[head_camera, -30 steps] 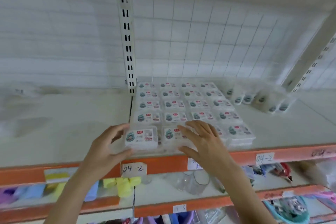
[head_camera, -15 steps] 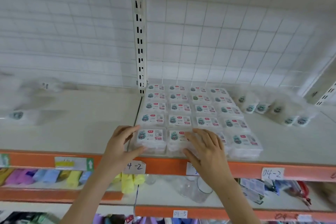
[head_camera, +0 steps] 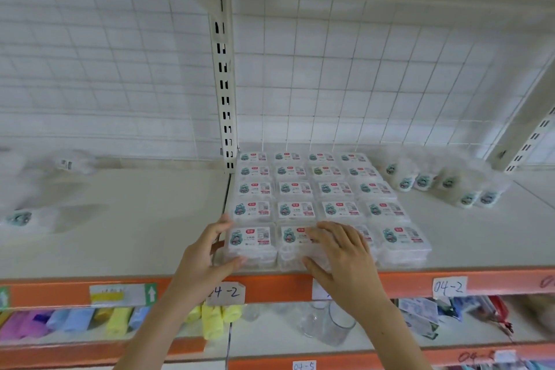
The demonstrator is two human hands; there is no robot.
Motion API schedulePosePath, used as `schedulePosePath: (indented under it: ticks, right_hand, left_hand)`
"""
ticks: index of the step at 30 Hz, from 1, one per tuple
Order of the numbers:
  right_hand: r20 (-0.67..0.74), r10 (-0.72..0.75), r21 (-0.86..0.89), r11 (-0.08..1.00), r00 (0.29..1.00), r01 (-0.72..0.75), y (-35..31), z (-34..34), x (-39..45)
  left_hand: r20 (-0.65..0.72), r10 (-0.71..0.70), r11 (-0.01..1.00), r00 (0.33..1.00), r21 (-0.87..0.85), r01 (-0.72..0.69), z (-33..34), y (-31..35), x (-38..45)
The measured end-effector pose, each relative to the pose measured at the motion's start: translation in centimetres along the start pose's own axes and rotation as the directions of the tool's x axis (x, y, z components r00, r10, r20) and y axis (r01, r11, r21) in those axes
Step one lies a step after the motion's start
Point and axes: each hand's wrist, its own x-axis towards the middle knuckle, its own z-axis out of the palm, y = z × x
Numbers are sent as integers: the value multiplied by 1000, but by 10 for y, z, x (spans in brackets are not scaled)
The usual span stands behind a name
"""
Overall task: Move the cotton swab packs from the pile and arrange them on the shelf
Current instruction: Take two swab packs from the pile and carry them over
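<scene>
Clear flat cotton swab packs (head_camera: 318, 189) lie in a tidy grid on the white shelf (head_camera: 135, 234), with a stacked row at the front edge. My left hand (head_camera: 207, 255) holds the front-left pack (head_camera: 250, 245), fingers along its left side and thumb against its front. My right hand (head_camera: 342, 252) rests with spread fingers on top of the neighbouring front pack (head_camera: 295, 242). A pile of round swab tubs (head_camera: 444, 180) lies at the back right. More blurred packs (head_camera: 21, 216) lie at the far left.
A slotted white upright (head_camera: 225, 93) stands just behind the grid's left corner, with wire mesh backing. The orange shelf lip (head_camera: 60, 294) carries paper labels. Below are coloured rolls (head_camera: 117, 320), glass cups (head_camera: 330, 324) and packaged goods.
The camera view tilted up and shifted. Both hands stay at the front row, the left thumb closing on the front-left pack, the right palm still on its neighbour.
</scene>
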Motion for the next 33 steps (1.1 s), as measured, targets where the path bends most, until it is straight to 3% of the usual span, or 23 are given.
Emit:
schedulePosePath:
  ticks: [6,12,17,21,27,33]
  right_hand:
    - [-11,10,-12,1000,1000,-10,-2,3,-2]
    - [85,-5,-43,999,996,9,-1,-5,2]
    - [157,-52,-34,998,986,58,5,-16,5]
    - [131,-165,89,984,977,154,-9,-23,14]
    - [125,-421,402,849,898,342,-73,-14,15]
    - [267,-585,622,712,766,326,-147,16,-18]
  left_hand:
    - [41,29,999,999,38,-31,-1,0,1]
    - [-37,-15,998,999,65,17,0,12,-5]
    - [-172,96,929,980,370,-26,-6,10,-25]
    - [-238,169,789,956,614,13,-21,14,-55]
    - [-402,77,623,912,734,271,-33,30,-131]
    - [-602,-130,489,788,652,579,-36,19,-225]
